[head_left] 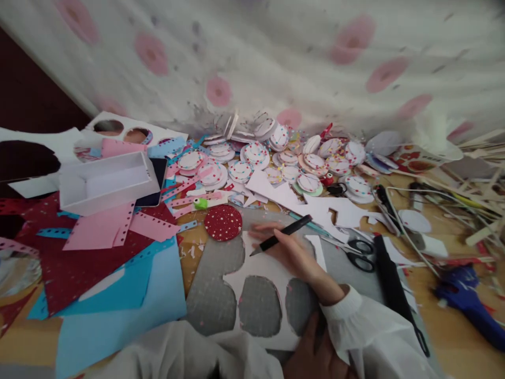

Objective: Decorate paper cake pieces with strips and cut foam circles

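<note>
My right hand (pixel 294 255) is closed round a black pen (pixel 282 234), with the tip on a white sheet (pixel 260 268) that has several round holes cut out of it. A red glitter disc (pixel 223 222) lies just left of the pen tip. At the bottom edge my left hand (pixel 315 350) rests flat on the lower part of the sheet, partly hidden by my right sleeve. Both arms wear white sleeves.
Black-handled scissors (pixel 357 253) and a long black strip (pixel 390 284) lie to the right, with a blue glue gun (pixel 467 302) beyond. Several decorated paper discs (pixel 254 155) are heaped at the back. On the left are a white box (pixel 106 181), pink strips (pixel 102 226) and light blue paper (pixel 118 316).
</note>
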The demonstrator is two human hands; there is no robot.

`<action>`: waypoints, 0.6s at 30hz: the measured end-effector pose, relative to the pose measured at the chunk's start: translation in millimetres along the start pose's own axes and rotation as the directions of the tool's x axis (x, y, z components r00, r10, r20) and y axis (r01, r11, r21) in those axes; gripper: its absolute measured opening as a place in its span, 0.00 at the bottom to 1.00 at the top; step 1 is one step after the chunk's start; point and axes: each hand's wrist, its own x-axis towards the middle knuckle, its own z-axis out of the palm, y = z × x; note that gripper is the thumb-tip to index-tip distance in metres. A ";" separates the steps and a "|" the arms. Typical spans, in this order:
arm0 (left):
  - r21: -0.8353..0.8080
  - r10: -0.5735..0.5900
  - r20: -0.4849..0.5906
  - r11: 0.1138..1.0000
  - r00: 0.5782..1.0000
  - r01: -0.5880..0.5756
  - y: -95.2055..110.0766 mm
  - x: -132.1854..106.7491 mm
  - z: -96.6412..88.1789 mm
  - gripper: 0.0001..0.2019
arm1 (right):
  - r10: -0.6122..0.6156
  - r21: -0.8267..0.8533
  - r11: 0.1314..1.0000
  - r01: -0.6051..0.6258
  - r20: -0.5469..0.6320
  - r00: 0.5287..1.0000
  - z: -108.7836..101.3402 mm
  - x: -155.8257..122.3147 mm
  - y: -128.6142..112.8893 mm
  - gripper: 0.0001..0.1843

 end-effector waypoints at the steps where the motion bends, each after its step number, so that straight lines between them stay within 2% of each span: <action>1: 0.033 0.036 -0.027 0.999 0.999 -0.035 -2.6 -0.7 -3.8 0.15 | -0.113 -0.088 0.991 0.104 -0.103 0.988 -2.1 0.1 -0.8 0.16; 3: 0.156 0.104 -0.121 0.984 0.987 -0.084 -8.9 -2.6 -11.2 0.17 | -0.316 -0.265 0.933 0.242 -0.289 0.904 -7.4 -0.1 -2.2 0.16; 4: 0.232 0.141 -0.185 0.968 0.973 -0.096 -12.0 -3.7 -14.1 0.17 | -0.363 -0.309 0.915 0.261 -0.342 0.867 -9.9 -0.7 -2.8 0.16; 5: 0.304 0.172 -0.244 0.948 0.954 -0.093 -14.4 -4.7 -16.1 0.18 | -0.371 -0.322 0.911 0.257 -0.373 0.850 -11.8 -1.7 -3.3 0.17; 7: 0.411 0.201 -0.309 0.910 0.929 -0.060 -16.0 -6.7 -16.8 0.17 | -0.331 -0.334 0.919 0.208 -0.370 0.868 -12.7 -4.6 -4.3 0.13; 9: 0.457 0.204 -0.314 0.889 0.927 -0.041 -12.8 -8.9 -12.8 0.18 | -0.279 -0.401 0.906 0.132 -0.333 0.901 -9.7 -7.2 -5.4 0.11; 13: 0.392 0.063 -0.278 0.919 0.958 0.053 -2.5 -14.8 1.6 0.24 | -0.184 -0.467 0.884 0.021 -0.306 0.934 -0.9 -7.6 -6.5 0.13; 15: 0.288 -0.007 -0.299 0.953 0.954 0.098 -1.6 -16.9 6.0 0.23 | -0.210 -0.492 0.870 0.022 -0.330 0.921 1.2 -6.0 -5.8 0.14; 18: 0.082 -0.017 -0.272 0.996 0.962 0.041 -1.7 -18.6 1.3 0.18 | -0.309 -0.593 0.804 0.042 -0.356 0.882 0.9 -3.9 -3.1 0.16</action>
